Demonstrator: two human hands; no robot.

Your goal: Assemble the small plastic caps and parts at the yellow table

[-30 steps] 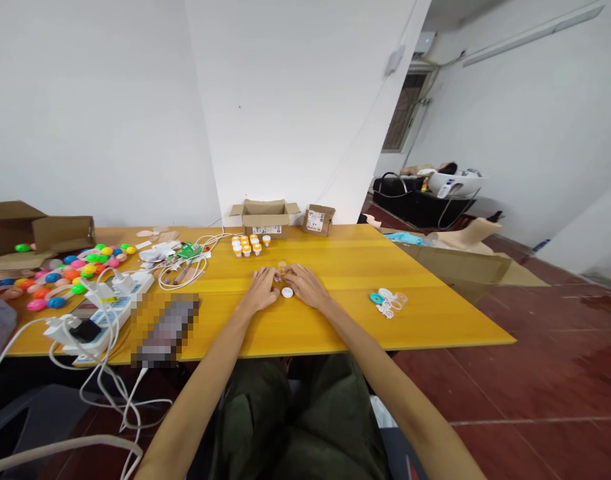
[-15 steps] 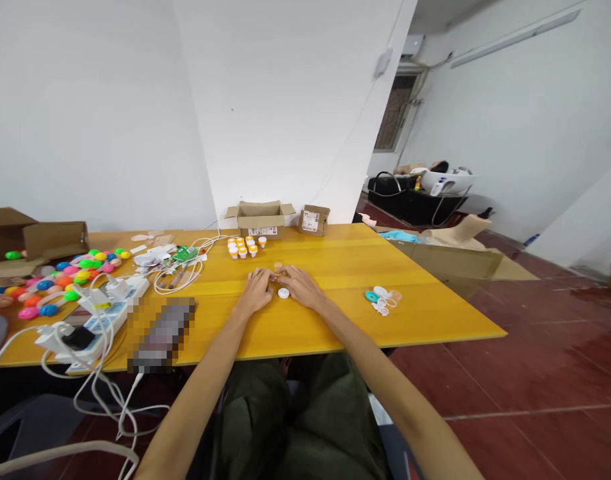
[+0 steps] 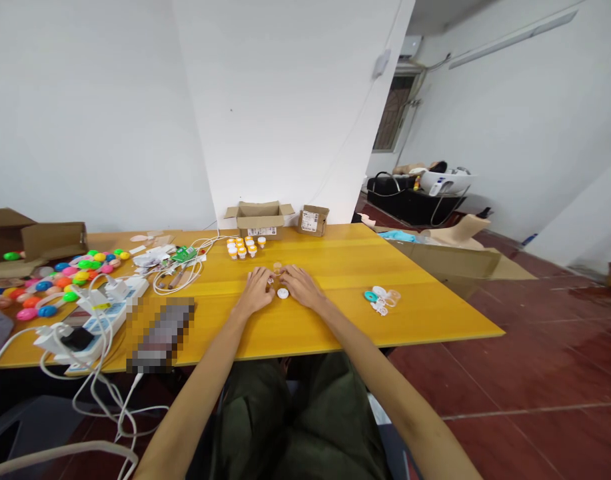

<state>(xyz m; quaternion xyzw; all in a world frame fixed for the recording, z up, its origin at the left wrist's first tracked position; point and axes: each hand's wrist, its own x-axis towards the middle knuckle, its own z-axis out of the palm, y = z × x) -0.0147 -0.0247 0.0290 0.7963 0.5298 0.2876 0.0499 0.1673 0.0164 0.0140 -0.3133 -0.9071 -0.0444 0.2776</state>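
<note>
Hardly anything has shifted: on the yellow worktop [image 3: 215, 293] the left hand [image 3: 256, 290] rests curled, a small vial [image 3: 277, 268] upright just beyond its fingertips and a white cap [image 3: 283, 293] lying between the hands. The right hand [image 3: 300, 287] mirrors it (any grip is too small to tell), likely corralling the loose parts.

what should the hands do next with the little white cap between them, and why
Likely pinch the white cap with the right hand and lift it: it lies loose on the table beside the left hand, and a small clear vial stands just beyond.
</note>
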